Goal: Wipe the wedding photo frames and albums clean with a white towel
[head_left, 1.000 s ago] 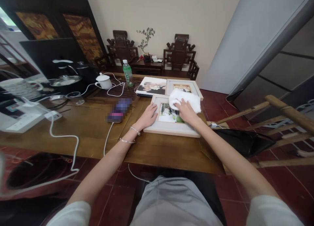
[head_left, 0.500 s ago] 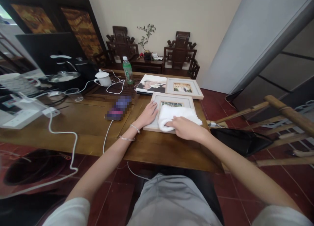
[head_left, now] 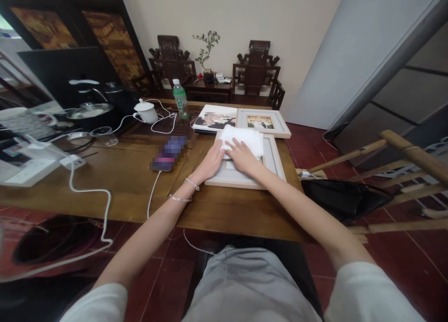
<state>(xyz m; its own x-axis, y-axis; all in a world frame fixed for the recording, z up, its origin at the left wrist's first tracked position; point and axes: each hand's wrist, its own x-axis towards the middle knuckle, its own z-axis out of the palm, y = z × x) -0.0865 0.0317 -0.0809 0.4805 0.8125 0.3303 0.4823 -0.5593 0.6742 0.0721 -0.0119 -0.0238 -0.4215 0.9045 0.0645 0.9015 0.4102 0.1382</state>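
Cloth (head_left: 248, 136) under right grip (head_left: 242, 157), picture frame (head_left: 275, 157) beneath

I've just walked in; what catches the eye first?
Probably the white cloth, spread beneath the right hand over the upper left part of the nearer picture frame, with the left hand at the frame's left side. Next might come the green plastic bottle toward the far edge of the wooden table. Beyond it, a small potted tree stands between two dark carved chairs.
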